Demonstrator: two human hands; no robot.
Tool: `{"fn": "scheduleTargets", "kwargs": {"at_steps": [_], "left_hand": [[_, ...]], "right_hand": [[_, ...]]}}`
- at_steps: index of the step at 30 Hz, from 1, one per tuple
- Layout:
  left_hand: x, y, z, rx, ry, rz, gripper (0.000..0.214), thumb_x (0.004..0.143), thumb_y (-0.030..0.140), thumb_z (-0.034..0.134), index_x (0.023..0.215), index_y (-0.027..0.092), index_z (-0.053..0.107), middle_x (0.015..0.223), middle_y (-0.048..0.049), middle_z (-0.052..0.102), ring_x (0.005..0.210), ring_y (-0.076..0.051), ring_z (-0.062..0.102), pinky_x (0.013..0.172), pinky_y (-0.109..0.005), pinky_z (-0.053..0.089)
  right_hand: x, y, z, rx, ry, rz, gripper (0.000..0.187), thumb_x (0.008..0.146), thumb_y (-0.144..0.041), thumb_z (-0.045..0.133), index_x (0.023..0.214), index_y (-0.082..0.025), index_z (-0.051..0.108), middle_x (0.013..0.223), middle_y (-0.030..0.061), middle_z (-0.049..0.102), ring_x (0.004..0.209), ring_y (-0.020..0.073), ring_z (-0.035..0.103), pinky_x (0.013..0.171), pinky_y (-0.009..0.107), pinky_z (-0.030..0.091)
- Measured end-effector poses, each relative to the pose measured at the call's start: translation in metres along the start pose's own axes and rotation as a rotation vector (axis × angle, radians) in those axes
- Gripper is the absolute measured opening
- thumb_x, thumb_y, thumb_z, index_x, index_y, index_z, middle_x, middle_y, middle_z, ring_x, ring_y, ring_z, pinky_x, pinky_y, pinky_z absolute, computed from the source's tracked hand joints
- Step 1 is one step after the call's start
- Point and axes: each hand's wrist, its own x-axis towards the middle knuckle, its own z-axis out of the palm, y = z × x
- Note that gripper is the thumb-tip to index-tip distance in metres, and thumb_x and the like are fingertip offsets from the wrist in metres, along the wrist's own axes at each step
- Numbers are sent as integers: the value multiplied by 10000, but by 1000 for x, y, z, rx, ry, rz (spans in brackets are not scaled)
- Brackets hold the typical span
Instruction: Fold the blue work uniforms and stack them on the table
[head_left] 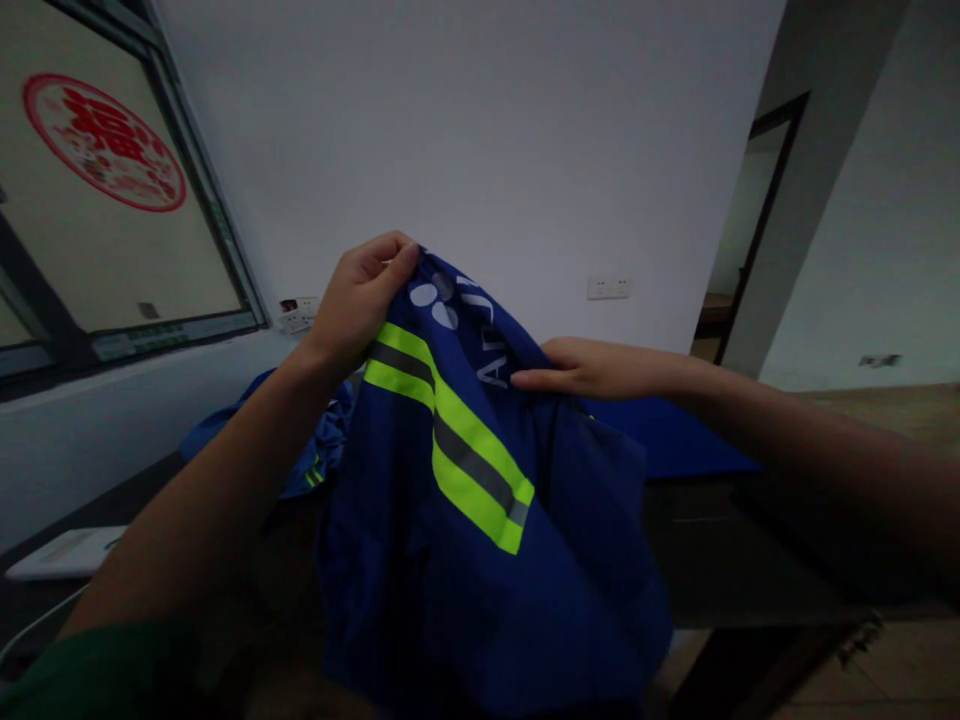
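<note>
A dark blue work jacket with bright yellow-green and grey reflective bands hangs in front of me. White lettering and round pale marks show near its top edge. My left hand pinches the upper left corner between thumb and fingers. Lower on the right, my right hand grips the slanting upper edge, its thumb lying over the lettering and its other fingers hidden behind the cloth. From both hands the fabric droops in loose folds.
Behind the jacket on the dark table lie a crumpled blue garment at left and a flat blue cloth at right. A white device with a cable rests at far left. A white wall stands behind.
</note>
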Motion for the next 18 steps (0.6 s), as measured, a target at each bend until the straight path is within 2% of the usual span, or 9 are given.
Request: {"fn": "scheduleTargets", "kwargs": {"at_steps": [2,6,7,8,11,12,13,15,18], "left_hand": [[-1,6,2,-32,60,25,315,900,450,550,712,214,460,595,40,451,518,-84,405,494,-235,364],[-2,4,1,-48,161,13,272,900,471,545,811,218,502,649,26,517,580,-104,465,513,-237,384],[-2,-1,0,-65,150,-3,254,905,472,536,875,221,521,704,14,557,629,-116,506,544,-243,411],[-4,-8,-1,-82,130,-20,252,910,470,528,942,221,533,781,-3,593,696,-128,545,592,-253,442],[-14,-32,-5,-104,94,-80,325,904,502,508,1033,206,545,1016,-68,621,921,-169,595,770,-303,493],[-19,-41,-5,-107,74,-114,366,900,533,489,1049,203,544,1075,-89,616,990,-186,593,824,-327,494],[-26,-50,-4,-117,46,-149,415,892,571,465,1076,207,540,1124,-107,611,1050,-207,586,864,-354,492],[-43,-65,2,-153,-69,-197,553,853,660,437,1196,231,502,1223,-128,593,1163,-251,551,928,-410,476],[-74,-77,24,-175,-336,-247,893,685,733,593,1403,254,366,1369,-135,519,1303,-313,447,1037,-456,404]], "right_hand": [[1,-6,-7,-78,70,-3,329,867,-452,548,835,-157,690,762,12,667,749,165,598,701,278,470],[3,-18,-14,-180,665,-83,261,905,-291,460,833,-151,668,823,27,673,823,170,595,754,279,453],[4,-18,-10,-191,726,-96,257,902,-245,438,827,-151,665,838,34,679,825,167,596,757,275,453],[5,-17,-4,-203,676,-90,240,884,-213,446,804,-151,663,829,39,685,804,164,599,743,268,455],[6,-5,14,-230,182,17,139,796,-185,552,711,-151,657,742,43,688,688,156,595,656,250,459],[6,-2,15,-225,109,45,127,789,-189,565,716,-151,662,742,42,689,681,155,596,650,249,461],[5,0,13,-211,143,54,142,806,-200,551,744,-150,669,764,41,692,700,157,600,662,253,465],[4,-3,4,-162,425,21,216,868,-232,476,829,-154,674,821,35,687,767,161,606,705,265,473],[6,-21,-8,-102,757,-47,317,938,-319,378,934,-166,655,847,21,657,822,167,599,725,278,479]]}}
